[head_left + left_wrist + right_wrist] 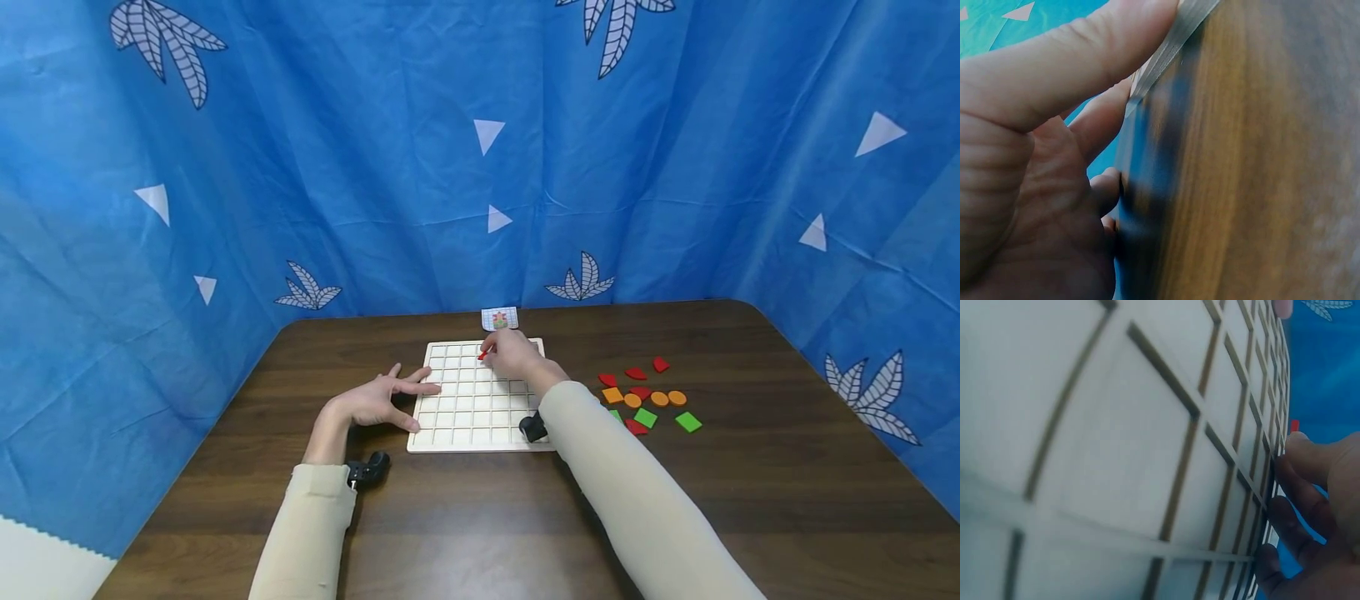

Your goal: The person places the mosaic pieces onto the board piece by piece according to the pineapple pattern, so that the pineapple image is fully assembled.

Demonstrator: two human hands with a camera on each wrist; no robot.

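Observation:
A white square board divided into a grid of cells lies flat on the brown table. Spread out at its left side, my left hand touches the edge with the thumb and a finger. The left wrist view shows that thumb against the board's side edge. Over the far part of the board, my right hand pinches a small red piece between thumb and fingers. Only a bit of the red piece shows in the right wrist view, and its full shape is hidden.
Right of the board lie several flat loose pieces: red ones, orange discs, an orange square and green diamonds. Behind the board is a small card with a coloured pattern. A blue curtain surrounds the table.

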